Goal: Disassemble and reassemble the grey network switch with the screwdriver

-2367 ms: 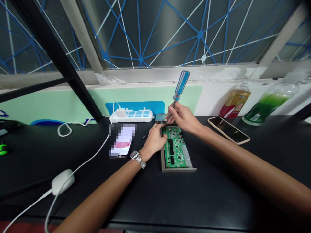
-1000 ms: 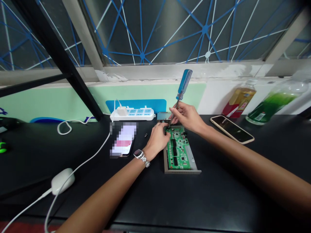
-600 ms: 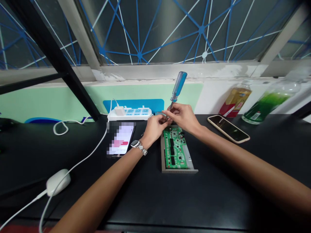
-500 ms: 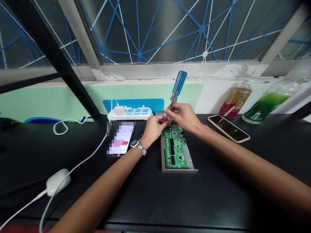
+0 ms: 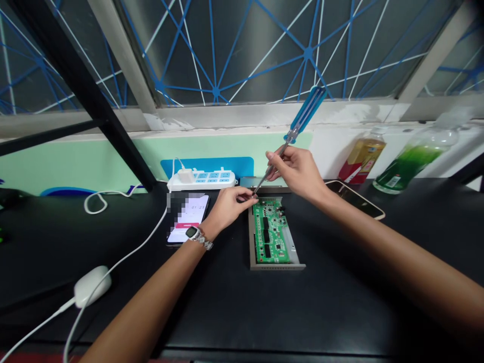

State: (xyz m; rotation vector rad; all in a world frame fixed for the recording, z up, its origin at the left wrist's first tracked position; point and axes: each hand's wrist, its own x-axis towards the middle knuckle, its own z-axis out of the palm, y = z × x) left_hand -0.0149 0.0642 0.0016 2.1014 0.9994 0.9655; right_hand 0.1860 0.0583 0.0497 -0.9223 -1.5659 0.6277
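My right hand grips the shaft of a screwdriver with a clear blue handle, which leans up to the right. The screwdriver's tip points down to the fingertips of my left hand. Those fingertips are pinched together at the far left corner of an open metal case; what is between them is too small to make out. A green circuit board lies inside the case. A grey metal panel shows behind the board, partly hidden by my right hand.
Left of the case lies a lit phone, with a white power strip behind it. At the right are another phone, a red and yellow bottle and a green bottle. A white adapter trails cables at the left.
My right hand has moved right, away from the left fingers, and the screwdriver now tilts much further to the right. My left hand has shifted slightly left and its fingertips are more visible.
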